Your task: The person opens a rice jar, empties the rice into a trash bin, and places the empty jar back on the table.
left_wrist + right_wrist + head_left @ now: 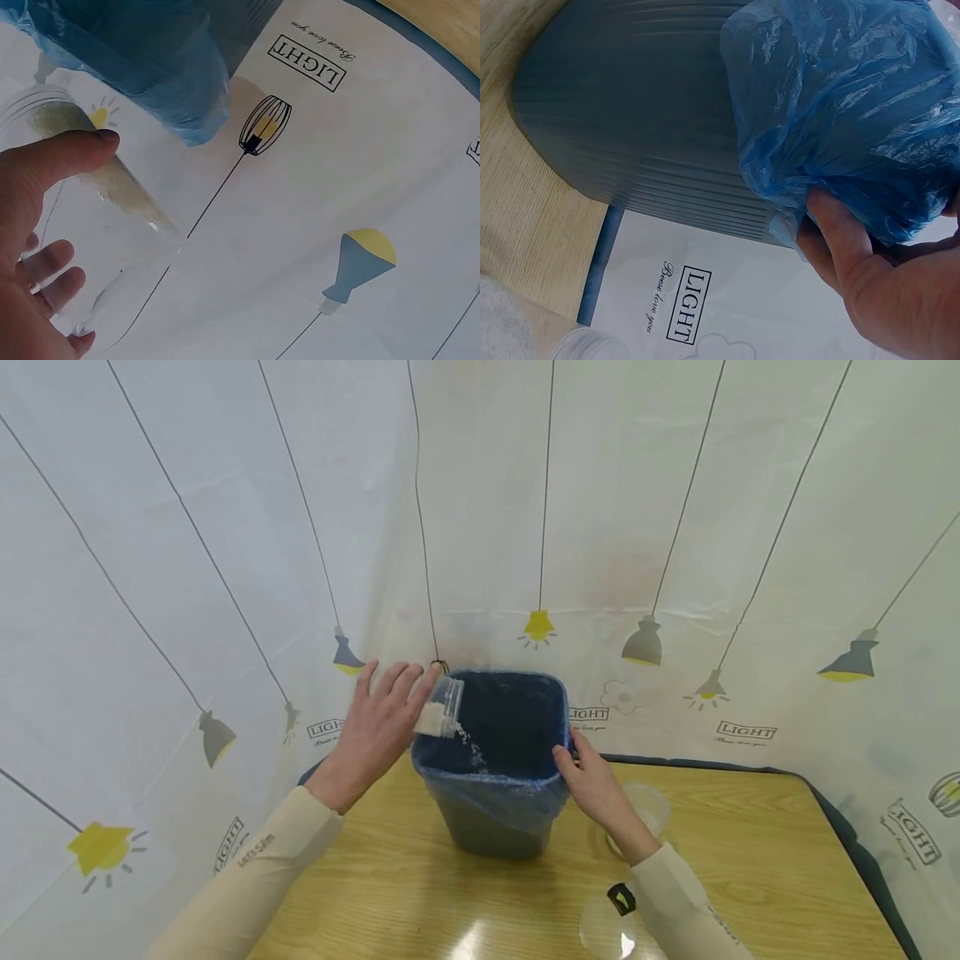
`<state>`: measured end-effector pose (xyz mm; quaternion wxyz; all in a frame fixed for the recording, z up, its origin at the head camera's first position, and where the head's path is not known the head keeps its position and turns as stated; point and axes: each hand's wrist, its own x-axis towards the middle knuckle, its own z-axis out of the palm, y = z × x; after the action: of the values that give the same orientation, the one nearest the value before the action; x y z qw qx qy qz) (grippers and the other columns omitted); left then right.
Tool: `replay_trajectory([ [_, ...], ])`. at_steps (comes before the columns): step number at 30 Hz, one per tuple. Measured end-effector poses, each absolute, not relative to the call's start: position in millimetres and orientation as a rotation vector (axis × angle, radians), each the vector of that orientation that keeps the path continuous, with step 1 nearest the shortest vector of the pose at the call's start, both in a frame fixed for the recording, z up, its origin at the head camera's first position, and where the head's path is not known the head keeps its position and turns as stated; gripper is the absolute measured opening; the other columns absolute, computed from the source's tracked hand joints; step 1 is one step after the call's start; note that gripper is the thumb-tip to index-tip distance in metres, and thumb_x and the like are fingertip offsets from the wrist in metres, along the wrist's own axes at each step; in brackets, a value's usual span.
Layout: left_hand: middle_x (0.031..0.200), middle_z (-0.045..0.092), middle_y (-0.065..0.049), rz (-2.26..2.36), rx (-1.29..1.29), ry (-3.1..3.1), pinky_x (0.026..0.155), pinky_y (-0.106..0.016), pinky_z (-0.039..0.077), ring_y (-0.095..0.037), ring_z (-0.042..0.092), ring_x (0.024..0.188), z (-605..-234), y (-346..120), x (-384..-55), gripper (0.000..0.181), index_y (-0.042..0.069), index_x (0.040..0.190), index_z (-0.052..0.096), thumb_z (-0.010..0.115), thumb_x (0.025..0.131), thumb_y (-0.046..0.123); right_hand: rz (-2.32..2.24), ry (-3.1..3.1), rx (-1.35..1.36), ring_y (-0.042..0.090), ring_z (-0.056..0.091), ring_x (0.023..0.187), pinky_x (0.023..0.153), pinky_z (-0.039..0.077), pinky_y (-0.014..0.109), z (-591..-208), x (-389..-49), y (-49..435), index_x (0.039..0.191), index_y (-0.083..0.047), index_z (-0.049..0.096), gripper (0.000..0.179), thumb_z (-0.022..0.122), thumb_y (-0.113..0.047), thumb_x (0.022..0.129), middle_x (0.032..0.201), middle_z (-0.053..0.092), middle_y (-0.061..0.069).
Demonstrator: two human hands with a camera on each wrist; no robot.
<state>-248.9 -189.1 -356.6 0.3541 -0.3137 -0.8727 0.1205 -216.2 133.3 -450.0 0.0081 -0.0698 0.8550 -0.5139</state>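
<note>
Near frame centre, gripped a tilted clear jar with the left hand, pouring white grains into a blue-lined bin; gripped its right edge with the right hand; saw a clear disc lower right.

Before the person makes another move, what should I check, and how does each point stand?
1. Left hand has a grip on the clear jar: ok, thumb and fingers are around it.
2. Jar's mouth is over the bin: ok, white grains are falling inside the opening.
3. Blue liner is folded over the rim: ok, it hangs down outside.
4. Right hand is on the bin: ok, it holds the lined rim.
5. Jar is empty: not ok, grains lie in it.
6. Bin has room at the bottom: cannot tell, too dark inside.
</note>
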Motion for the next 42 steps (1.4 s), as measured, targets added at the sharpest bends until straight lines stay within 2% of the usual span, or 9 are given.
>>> replay_trajectory([
  [3,0.137,0.055,-0.017,0.326,-0.82,-2.248,0.112,-0.06,0.034,-0.036,0.05,0.128,-358,-191,-252,0.108,0.005,0.153,0.042,0.1,0.063,0.022,-1.601,2.671,-0.222,0.047,0.05,0.135,0.109,0.043,0.058,-451,-216,133,0.164,-0.003,0.02,0.067,0.042,-0.038,0.112,0.164,0.032,0.025],
  [10,0.145,0.053,-0.021,0.285,-0.859,-2.22,0.114,-0.058,0.034,-0.039,0.046,0.137,-363,-197,-261,0.094,0.003,0.146,0.047,0.097,0.068,0.017,-1.606,2.676,-0.228,0.048,0.049,0.136,0.109,0.043,0.059,-452,-216,133,0.163,-0.001,0.02,0.066,0.042,-0.035,0.112,0.163,0.033,0.026],
  [16,0.144,0.047,-0.026,0.198,-0.909,-2.178,0.115,-0.059,0.034,-0.043,0.044,0.135,-370,-203,-269,0.087,0.003,0.144,0.049,0.094,0.07,0.009,-1.616,2.664,-0.236,0.047,0.049,0.136,0.109,0.043,0.058,-452,-215,133,0.163,0.0,0.02,0.065,0.042,-0.034,0.112,0.162,0.034,0.026],
  [24,0.142,0.051,-0.023,0.223,-0.944,-2.155,0.118,-0.057,0.032,-0.042,0.046,0.133,-379,-205,-271,0.071,0.003,0.147,0.05,0.08,0.083,-0.006,-1.625,2.666,-0.228,0.046,0.049,0.137,0.11,0.042,0.059,-452,-214,133,0.163,-0.001,0.022,0.065,0.042,-0.035,0.112,0.162,0.035,0.026],
  [27,0.144,0.05,-0.024,0.238,-0.941,-2.19,0.119,-0.056,0.03,-0.042,0.045,0.135,-382,-206,-269,0.071,0.004,0.148,0.049,0.078,0.084,-0.009,-1.637,2.654,-0.222,0.046,0.048,0.137,0.11,0.042,0.058,-452,-214,133,0.164,-0.002,0.022,0.064,0.043,-0.034,0.112,0.162,0.035,0.025],
  [34,0.147,0.047,-0.023,0.342,-0.933,-2.218,0.122,-0.054,0.025,-0.041,0.042,0.137,-388,-207,-267,0.081,0.005,0.151,0.046,0.08,0.079,-0.01,-1.649,2.642,-0.234,0.044,0.048,0.138,0.109,0.043,0.058,-453,-215,133,0.164,-0.003,0.021,0.065,0.042,-0.036,0.112,0.162,0.035,0.024],
  [42,0.146,0.047,-0.024,0.345,-0.924,-2.162,0.121,-0.054,0.028,-0.041,0.043,0.137,-388,-206,-268,0.082,0.005,0.152,0.044,0.08,0.08,-0.009,-1.663,2.638,-0.234,0.043,0.049,0.138,0.109,0.043,0.058,-453,-216,133,0.163,-0.003,0.024,0.065,0.041,-0.04,0.112,0.16,0.038,0.024],
])
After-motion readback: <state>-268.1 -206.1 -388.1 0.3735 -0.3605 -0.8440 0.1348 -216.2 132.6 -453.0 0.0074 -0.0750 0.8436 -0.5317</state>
